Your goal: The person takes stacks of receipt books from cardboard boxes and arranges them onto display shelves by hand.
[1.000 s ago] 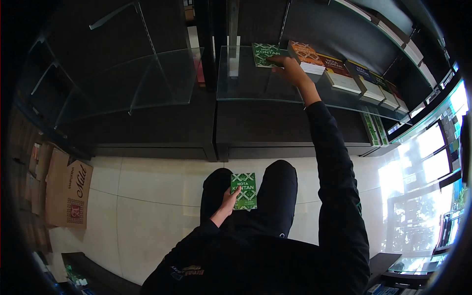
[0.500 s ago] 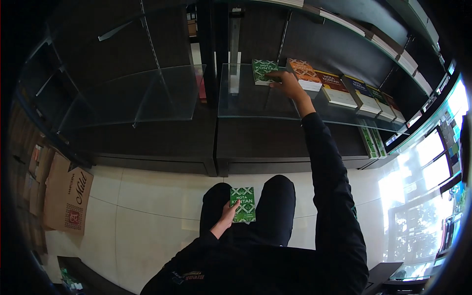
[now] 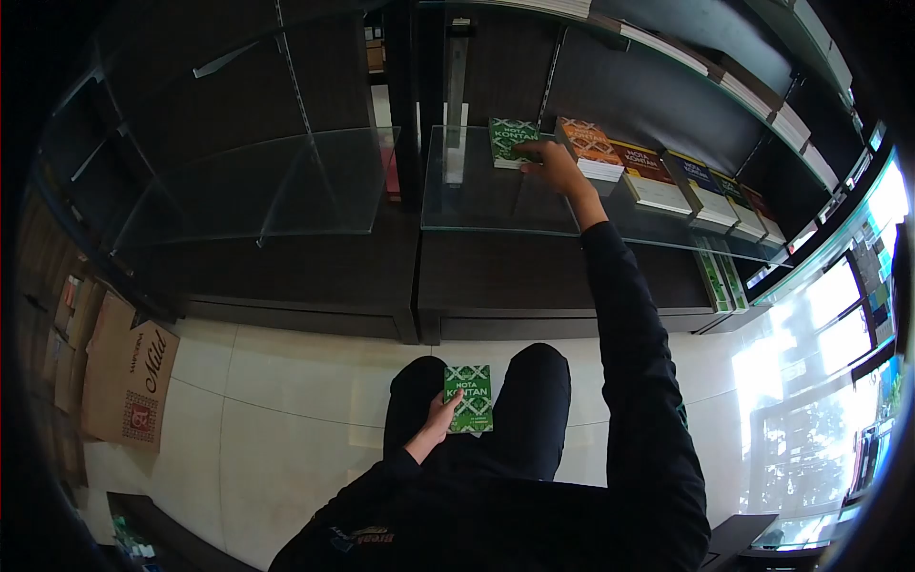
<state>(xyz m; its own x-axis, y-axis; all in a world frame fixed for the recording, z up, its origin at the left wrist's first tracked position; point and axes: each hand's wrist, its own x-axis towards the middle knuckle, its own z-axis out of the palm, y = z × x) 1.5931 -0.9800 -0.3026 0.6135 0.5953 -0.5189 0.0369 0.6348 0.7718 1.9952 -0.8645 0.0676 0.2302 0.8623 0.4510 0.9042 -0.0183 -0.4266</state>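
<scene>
My left hand [image 3: 439,417] is wrapped round a green receipt book [image 3: 469,405] marked "NOTA KONTAN", held upright between my knees with the thumb on its cover. On the glass shelf [image 3: 467,212] lies a stack of matching green receipt books [image 3: 510,135]. My right hand [image 3: 553,166] reaches to this stack's right side, its fingertips at the cover and front corner, thumb and forefinger apart. Just right of the hand lies a stack of orange receipt books [image 3: 591,143].
Stacks with brown [image 3: 651,164] and dark blue [image 3: 694,173] covers continue rightward along the shelf. Another glass shelf [image 3: 324,195] spans the left bay. Below runs a dark cabinet [image 3: 515,272]. A cardboard box [image 3: 129,377] stands on the tiled floor at left.
Both hands stay almost where they were. The view has shifted slightly; the left hand still holds its book and the right still touches the green stack.
</scene>
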